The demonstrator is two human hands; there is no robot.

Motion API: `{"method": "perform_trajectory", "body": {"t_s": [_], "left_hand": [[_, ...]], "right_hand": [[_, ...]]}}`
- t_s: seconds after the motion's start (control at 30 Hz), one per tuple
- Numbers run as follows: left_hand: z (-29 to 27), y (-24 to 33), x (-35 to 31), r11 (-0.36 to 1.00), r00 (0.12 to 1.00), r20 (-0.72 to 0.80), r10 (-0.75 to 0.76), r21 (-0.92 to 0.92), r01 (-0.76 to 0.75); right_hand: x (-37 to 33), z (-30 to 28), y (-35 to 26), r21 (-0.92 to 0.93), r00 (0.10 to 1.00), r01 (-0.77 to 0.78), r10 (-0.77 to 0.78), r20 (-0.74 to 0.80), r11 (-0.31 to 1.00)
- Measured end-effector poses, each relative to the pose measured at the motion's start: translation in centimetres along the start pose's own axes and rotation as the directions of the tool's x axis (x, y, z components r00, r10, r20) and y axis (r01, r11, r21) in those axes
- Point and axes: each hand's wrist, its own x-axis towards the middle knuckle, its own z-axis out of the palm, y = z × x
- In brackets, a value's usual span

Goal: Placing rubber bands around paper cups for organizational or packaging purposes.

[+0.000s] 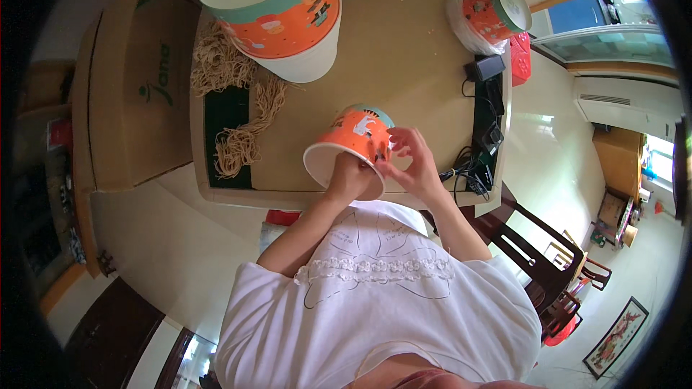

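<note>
A paper bucket (pixel 355 130), orange with a white rim and a green band at its base, is tilted with its mouth toward me over the near part of the table. My left hand (pixel 351 175) reaches in through the mouth and holds it from inside; the fingertips are hidden by its wall. Beside the bucket's right side is my right hand (pixel 414 162), its thumb close to the rim and its bent fingers apart near the base. Whether those fingers touch the bucket, I cannot tell.
A big stack of upturned paper buckets (pixel 288 29) stands far left, beside crinkled tan paper strands (pixel 220 61). Smaller buckets in plastic wrap (pixel 490 14) sit far right. Black adapters and cables (pixel 479 166) line the right edge. A cardboard box (pixel 148 86) stands left of the table.
</note>
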Motion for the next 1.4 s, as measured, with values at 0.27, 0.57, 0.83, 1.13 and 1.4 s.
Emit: {"method": "perform_trajectory", "body": {"t_s": [0.27, 0.57, 0.83, 1.13, 1.4], "left_hand": [[0.1, 0.3, 1.1, 0.973, 0.984, 0.066, -0.166, 0.175, 0.153], [-1.0, -0.5, 1.9, 0.913, 0.985, 0.060, -0.164, 0.388, 0.128], [-2.3, 1.1, 1.1, 0.921, 0.990, 0.064, -0.122, 0.379, 0.089], [-3.2, -0.2, 1.4, 0.952, 0.925, 0.231, -0.302, 0.129, 0.278], [-2.0, -2.0, 1.3, 0.958, 0.890, 0.377, -0.255, 0.226, 0.178]], "right_hand": [[-0.5, -0.2, -1.4, -0.032, 0.976, -0.135, 0.138, 0.169, 0.990], [0.4, -0.4, 1.8, -0.114, 0.986, -0.161, 0.157, -0.051, 0.980], [2.4, -0.1, 0.2, -0.270, 0.972, 0.075, -0.010, 0.235, 0.960], [3.3, 0.9, 1.0, -0.211, 0.965, 0.060, -0.002, 0.262, 0.976], [3.1, 0.9, 1.3, -0.174, 0.963, -0.057, 0.100, 0.251, 0.983]]}}
